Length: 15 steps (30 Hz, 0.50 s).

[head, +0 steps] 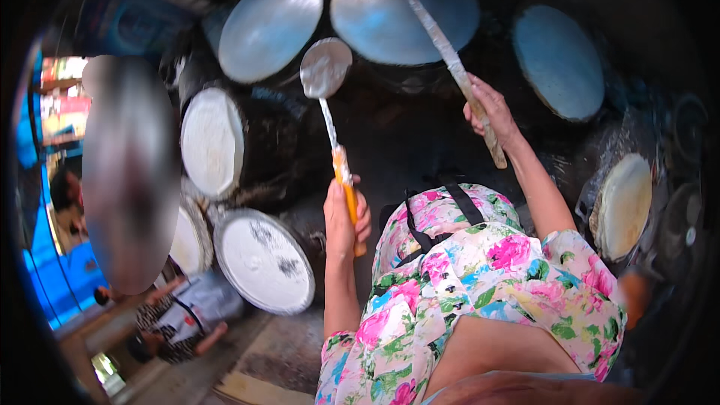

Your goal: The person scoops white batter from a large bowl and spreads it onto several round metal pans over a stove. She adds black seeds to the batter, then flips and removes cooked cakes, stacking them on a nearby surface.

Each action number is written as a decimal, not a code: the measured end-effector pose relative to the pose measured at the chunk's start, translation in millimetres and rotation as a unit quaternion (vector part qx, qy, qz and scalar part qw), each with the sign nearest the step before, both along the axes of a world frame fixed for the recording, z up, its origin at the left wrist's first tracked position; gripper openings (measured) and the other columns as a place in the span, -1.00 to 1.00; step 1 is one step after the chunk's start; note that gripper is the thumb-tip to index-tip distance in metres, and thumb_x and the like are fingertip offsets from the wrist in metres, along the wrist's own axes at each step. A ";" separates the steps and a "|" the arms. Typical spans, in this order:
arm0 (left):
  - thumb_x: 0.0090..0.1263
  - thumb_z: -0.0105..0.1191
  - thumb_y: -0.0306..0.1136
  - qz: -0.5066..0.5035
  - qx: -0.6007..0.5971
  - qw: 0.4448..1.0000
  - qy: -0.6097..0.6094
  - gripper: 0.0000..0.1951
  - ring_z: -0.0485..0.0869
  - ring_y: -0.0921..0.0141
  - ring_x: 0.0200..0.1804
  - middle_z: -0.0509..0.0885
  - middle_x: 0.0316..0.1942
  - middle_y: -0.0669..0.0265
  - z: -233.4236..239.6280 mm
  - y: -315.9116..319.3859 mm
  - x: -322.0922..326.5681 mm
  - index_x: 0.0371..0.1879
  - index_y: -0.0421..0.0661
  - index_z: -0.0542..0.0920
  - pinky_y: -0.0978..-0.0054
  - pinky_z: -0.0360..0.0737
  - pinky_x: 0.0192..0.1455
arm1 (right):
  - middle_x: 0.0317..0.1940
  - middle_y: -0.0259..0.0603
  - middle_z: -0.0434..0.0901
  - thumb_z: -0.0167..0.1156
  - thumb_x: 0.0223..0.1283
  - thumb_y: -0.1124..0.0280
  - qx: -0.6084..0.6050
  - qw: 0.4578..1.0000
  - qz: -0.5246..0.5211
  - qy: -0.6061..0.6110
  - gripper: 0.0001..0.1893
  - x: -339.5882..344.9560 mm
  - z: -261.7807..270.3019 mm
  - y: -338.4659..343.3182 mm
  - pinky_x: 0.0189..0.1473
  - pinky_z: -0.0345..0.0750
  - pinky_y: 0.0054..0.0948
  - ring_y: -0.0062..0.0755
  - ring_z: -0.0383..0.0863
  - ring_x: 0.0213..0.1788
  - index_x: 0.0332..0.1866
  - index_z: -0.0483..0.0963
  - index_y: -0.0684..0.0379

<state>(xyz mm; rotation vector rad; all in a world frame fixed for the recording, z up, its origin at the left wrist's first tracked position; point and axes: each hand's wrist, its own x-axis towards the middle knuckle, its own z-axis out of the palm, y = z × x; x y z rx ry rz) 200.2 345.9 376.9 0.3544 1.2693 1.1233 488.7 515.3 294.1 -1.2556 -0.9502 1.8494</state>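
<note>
My left hand (340, 222) grips the orange handle of a ladle (326, 67). Wet white batter or paste coats the ladle's round flat bowl and its shaft. My right hand (494, 109) is closed around a long, thin flat stick (430, 28), smeared pale along its upper part. The far end of the stick overlaps a large bare metal round plate (388, 5) in view; whether it touches cannot be told. A second shiny round plate (270, 28) lies left of it, above the ladle bowl.
More round plates form an arc: a bluish one (559, 62) at right, a yellowish-white one (624, 205) below it, a white-covered one (212, 143) at left and a white one with dark patches (264, 261). People (180, 315) are at the lower left.
</note>
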 end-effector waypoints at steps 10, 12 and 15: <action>0.58 -0.18 -0.10 -0.228 0.168 0.744 0.605 -0.65 0.57 -0.19 -0.35 0.59 -0.48 -0.17 -98.6 260.6 61.2 -0.20 -0.21 0.37 -0.07 0.43 -0.34 | -0.52 -0.33 0.42 -0.10 0.52 0.15 -0.030 0.992 -0.103 0.062 -0.53 34.1 -28.2 77.8 -0.67 0.19 -0.70 -0.73 0.21 -0.68 0.47 0.21 -0.09; 0.59 -0.18 -0.09 -0.224 0.180 0.727 0.623 -0.64 0.59 -0.09 -0.44 0.60 -0.52 -0.08 -127.0 278.6 68.5 -0.16 -0.23 0.38 -0.02 0.45 -0.38 | -0.53 -0.36 0.39 -0.08 0.52 0.16 -0.065 0.992 -0.101 0.028 -0.55 33.8 -53.8 80.9 -0.69 0.15 -0.70 -0.75 0.17 -0.70 0.45 0.25 -0.10; 0.60 -0.19 -0.12 -0.194 0.146 0.868 0.433 -0.65 0.58 0.25 -0.53 0.60 -0.52 0.12 -148.8 289.8 69.3 -0.10 -0.23 0.40 0.21 0.47 -0.51 | -0.54 -0.39 0.36 -0.07 0.51 0.16 -0.070 0.995 -0.071 -0.004 -0.56 35.3 -27.4 70.5 -0.71 0.13 -0.70 -0.76 0.13 -0.72 0.44 0.28 -0.11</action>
